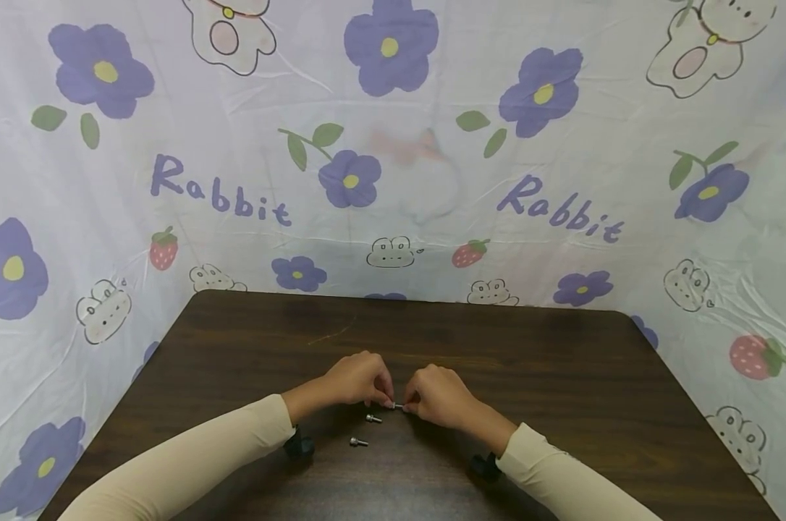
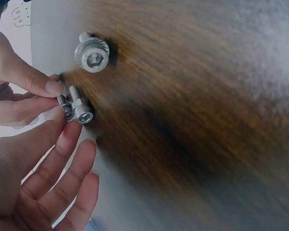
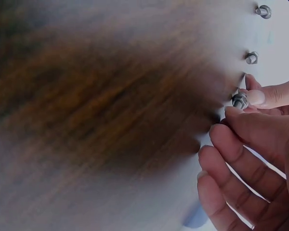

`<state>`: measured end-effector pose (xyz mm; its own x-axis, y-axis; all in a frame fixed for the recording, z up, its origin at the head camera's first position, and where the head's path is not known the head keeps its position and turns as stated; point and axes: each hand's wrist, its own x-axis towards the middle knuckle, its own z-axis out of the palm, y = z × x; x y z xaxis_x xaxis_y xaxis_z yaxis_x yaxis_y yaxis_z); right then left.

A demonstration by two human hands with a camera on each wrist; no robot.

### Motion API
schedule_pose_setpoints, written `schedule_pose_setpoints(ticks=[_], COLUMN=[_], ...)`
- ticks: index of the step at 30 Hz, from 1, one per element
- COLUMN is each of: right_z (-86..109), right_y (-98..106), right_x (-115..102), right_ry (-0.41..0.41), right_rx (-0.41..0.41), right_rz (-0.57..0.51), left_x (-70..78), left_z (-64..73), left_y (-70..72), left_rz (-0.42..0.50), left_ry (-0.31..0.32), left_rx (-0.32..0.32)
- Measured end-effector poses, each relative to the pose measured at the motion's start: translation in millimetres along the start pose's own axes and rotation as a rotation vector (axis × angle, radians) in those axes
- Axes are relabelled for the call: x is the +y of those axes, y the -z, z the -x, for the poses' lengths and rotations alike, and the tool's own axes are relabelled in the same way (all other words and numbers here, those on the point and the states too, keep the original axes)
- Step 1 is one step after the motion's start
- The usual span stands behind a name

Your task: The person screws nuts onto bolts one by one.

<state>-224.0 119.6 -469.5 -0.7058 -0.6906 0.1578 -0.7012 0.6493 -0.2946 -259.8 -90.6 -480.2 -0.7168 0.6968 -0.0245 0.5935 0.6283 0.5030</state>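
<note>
Both hands meet over the table at a small silver hex-socket bolt (image 1: 397, 406). My left hand (image 1: 360, 378) pinches its head end between thumb and fingertips. From the other side, the thumb and forefinger of my right hand (image 1: 441, 394) pinch the threaded end. The right wrist view shows that bolt (image 3: 240, 100) end-on, with a ring-shaped part around its shank. Closer to the person lie two more bolts, one just beside the left fingertips (image 1: 373, 418) and another bolt (image 1: 359, 442) nearer the front. In the left wrist view the nearest bolt (image 2: 94, 57) shows its socket and a ridged collar.
The dark wood-grain table (image 1: 530, 347) extends around the hands. Behind it hangs a white cloth (image 1: 419, 195) printed with purple flowers and rabbits. Dark straps with small black devices (image 1: 299, 445) sit at the wrists, below pale sleeves (image 1: 204, 456).
</note>
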Motion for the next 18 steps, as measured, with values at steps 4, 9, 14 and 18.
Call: schedule_pose_setpoints(ticks=[4, 9, 14, 18], right_z=[2.0, 3.1, 3.4, 5.8], right_y=[0.5, 1.1, 0.5, -0.5], right_x=[-2.7, -4.8, -5.9, -5.0], right_ry=[-0.007, -0.014, -0.013, -0.024], right_rx=[0.012, 0.013, 0.012, 0.027], right_rz=[0.020, 0.043, 0.040, 0.043], left_x=[-0.3, 0.8, -0.8, -5.5], left_z=[-0.2, 0.7, 2.4, 6.4], left_y=[-2.0, -1.8, -1.7, -0.7], left_rz=[0.006, 0.004, 0.022, 0.019], left_ry=[0.010, 0.019, 0.017, 0.006], left_rx=[0.002, 0.012, 0.012, 0.030])
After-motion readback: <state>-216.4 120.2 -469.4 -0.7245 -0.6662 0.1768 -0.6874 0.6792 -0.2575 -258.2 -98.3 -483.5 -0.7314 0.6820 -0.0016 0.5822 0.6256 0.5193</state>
